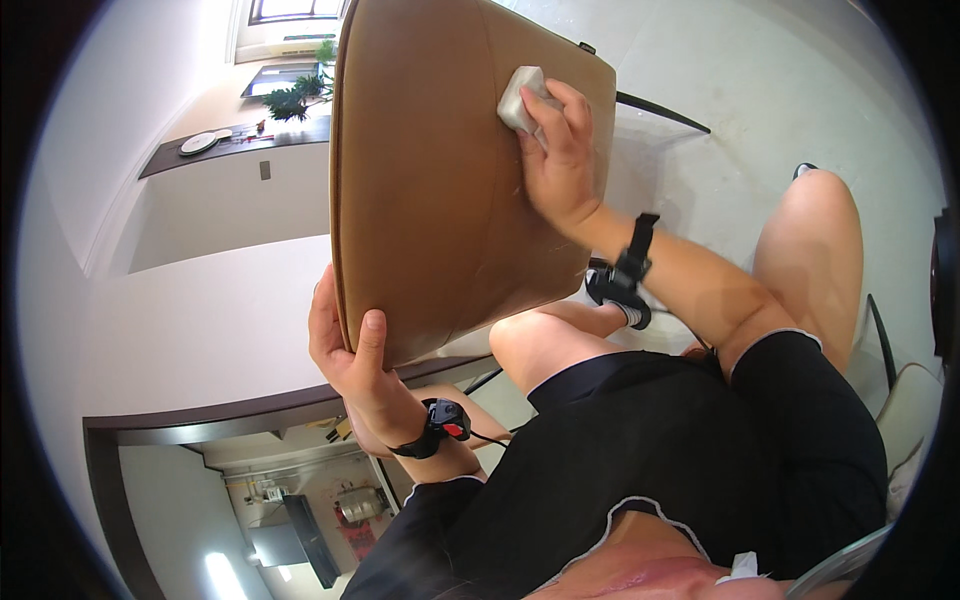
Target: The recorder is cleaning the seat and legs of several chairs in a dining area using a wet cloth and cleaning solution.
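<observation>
A brown leather-like chair [430, 190] with piped edges stands tilted in front of me; a thin black leg [665, 112] sticks out past its far right side. My left hand [355, 345] grips the lower left edge of the brown panel, thumb on its face and fingers wrapped round behind. With bent fingers, my right hand [560, 150] holds a white sponge block [520, 98] against the upper right part of the same face. Faint pale marks show on the leather below that hand. Black straps with small devices sit on both wrists.
My bare knees [815, 230] are near the chair on the right. A pale seat [910, 400] stands at the right rim. On the left are a white wall, a dark shelf [240, 143] with a round white dish, a green plant [298, 98], and a dark-framed opening [105, 470].
</observation>
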A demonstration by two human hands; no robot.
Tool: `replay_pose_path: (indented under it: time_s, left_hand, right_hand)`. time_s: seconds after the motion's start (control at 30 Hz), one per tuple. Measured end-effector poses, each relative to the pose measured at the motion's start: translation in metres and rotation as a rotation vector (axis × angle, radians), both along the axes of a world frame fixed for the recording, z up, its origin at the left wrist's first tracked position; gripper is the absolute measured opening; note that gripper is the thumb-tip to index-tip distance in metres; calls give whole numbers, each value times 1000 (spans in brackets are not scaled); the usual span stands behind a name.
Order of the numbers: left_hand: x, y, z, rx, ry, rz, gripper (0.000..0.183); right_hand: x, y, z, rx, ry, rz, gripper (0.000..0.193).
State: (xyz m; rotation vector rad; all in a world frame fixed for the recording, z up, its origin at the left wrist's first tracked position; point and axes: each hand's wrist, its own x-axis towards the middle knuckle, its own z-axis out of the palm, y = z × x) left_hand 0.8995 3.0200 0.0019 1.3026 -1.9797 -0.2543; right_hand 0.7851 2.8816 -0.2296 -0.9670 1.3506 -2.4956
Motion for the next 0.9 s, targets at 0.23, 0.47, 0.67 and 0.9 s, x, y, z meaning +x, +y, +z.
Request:
replay_pose_path:
  time_s: [0.23,0.47,0.67,0.9]
  left_hand:
    - [0,0,0,-5,-6,31,54]
    - [2,0,1,17,7,15,49]
    - [6,-3,-1,13,21,4,47]
    - [1,-2,-7,-50,31,43,46]
  right_hand:
    - [-21,-54,-127,311,-55,95,35]
    - [-36,-79,-143,567,-797,451,37]
    - [-43,-99,-199,264,-1277,441,42]
    - [-41,-76,-123,677,-630,313,37]
